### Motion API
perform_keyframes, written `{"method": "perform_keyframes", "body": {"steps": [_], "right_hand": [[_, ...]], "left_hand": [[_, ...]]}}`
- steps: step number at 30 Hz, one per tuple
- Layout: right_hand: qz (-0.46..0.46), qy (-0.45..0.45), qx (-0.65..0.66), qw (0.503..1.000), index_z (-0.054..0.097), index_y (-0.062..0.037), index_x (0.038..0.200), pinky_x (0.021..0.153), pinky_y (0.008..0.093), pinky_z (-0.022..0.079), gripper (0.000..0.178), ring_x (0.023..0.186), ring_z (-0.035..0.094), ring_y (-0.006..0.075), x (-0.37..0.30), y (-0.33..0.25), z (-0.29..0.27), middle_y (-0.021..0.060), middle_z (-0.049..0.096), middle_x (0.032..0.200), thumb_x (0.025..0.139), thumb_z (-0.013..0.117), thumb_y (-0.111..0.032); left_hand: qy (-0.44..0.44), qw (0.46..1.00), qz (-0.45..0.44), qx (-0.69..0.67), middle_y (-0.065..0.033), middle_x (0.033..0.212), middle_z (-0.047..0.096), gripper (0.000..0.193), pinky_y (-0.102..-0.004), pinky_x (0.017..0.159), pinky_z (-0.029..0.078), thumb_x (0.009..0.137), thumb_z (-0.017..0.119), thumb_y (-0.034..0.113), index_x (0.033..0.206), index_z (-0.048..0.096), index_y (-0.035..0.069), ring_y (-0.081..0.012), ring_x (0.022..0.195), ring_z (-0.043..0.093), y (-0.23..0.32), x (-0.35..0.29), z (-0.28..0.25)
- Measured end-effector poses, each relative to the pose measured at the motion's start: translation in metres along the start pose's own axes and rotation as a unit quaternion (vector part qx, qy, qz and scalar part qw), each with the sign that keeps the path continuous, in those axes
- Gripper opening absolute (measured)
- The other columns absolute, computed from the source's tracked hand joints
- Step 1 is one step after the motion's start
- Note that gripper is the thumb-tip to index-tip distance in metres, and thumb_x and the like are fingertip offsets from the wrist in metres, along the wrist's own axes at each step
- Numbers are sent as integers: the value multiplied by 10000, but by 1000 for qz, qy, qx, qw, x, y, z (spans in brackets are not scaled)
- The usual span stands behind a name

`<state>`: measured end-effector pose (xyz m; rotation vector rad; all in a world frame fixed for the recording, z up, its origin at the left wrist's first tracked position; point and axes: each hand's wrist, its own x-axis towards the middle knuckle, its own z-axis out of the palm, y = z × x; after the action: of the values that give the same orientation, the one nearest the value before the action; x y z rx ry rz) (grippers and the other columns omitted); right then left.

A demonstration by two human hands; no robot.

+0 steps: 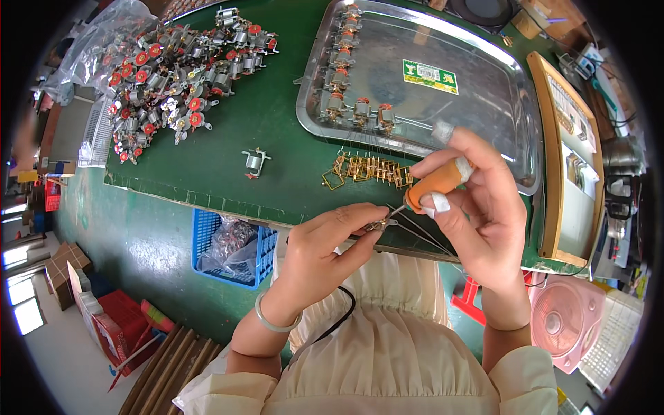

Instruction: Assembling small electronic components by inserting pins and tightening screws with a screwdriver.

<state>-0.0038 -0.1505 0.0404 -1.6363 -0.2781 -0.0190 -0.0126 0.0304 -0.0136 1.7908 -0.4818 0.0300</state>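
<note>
1. Green workbench (270,117), one, carries one shiny metal tray (446,149), the landmark here.
2. Far left of the tray, one clear plastic bag (111,41) adjoins one heap of small motors (176,97), too tangled to count; many show red discs.
3. Below and left of the tray, under the bench edge, sits one blue basket (196,242) with a clear bag inside.
4. One single motor (254,163) lies apart, left of the tray's lower corner.
5. Below the tray, the left hand (321,238) pinches one small metal piece (377,225) between thumb and fingers; one pale bangle (279,324) circles that wrist.
6. Inside the tray, motors line its left side, the upper ones overlapping; two more continue along the lower edge.
7. Just below the tray, brass-coloured frames (370,169) overlap in one row, uncountable.
8. At the tray's lower right, the right hand (491,207) grips one orange-handled tool (436,185), its shaft directed at the piece; three fingertips wear white wraps.
9. Right of the tray stands one wooden frame (546,173); below that, one pink fan (553,321).
</note>
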Motion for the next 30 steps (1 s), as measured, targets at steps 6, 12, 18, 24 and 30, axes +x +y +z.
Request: {"method": "perform_keyframes", "body": {"steps": [6,12,18,24,30], "right_hand": [[-138,-48,-206,968,342,46,1251,773,293,464,523,884,563,200,1,5,-7,179,522,1105,770,545,84],[-34,-68,22,997,389,53,1234,776,287,445,595,869,566,174,7,-1,-11,171,498,1179,711,668,-8],[-74,-2,-167,983,481,-27,749,574,203,375,280,608,436,77,15,4,-11,-3,498,644,663,735,-107],[-53,81,29,995,407,-53,741,608,245,453,195,630,527,115,7,10,2,65,506,659,728,588,20],[151,51,266,951,436,-10,985,428,190,394,261,524,471,57,-27,7,2,13,447,667,753,550,24]], "left_hand": [[-1,1000,-7,3,-104,890,636,254,-240,599,522,711,623,-62,958,603,-5,-166,717,636,3,0,-1],[-2,1000,-13,-6,-104,894,636,252,-242,620,529,719,621,-57,964,602,-4,-165,729,640,0,-1,-1],[-3,1000,-17,7,-104,898,634,260,-243,617,527,720,621,-53,973,603,6,-167,732,638,1,-2,0],[5,1000,-22,-10,-103,910,629,273,-252,643,525,732,611,-55,998,593,6,-166,751,633,3,-3,1],[59,939,-93,-326,-109,923,609,265,-291,713,528,847,505,6,1110,519,-14,-197,781,625,10,-2,5]]}}
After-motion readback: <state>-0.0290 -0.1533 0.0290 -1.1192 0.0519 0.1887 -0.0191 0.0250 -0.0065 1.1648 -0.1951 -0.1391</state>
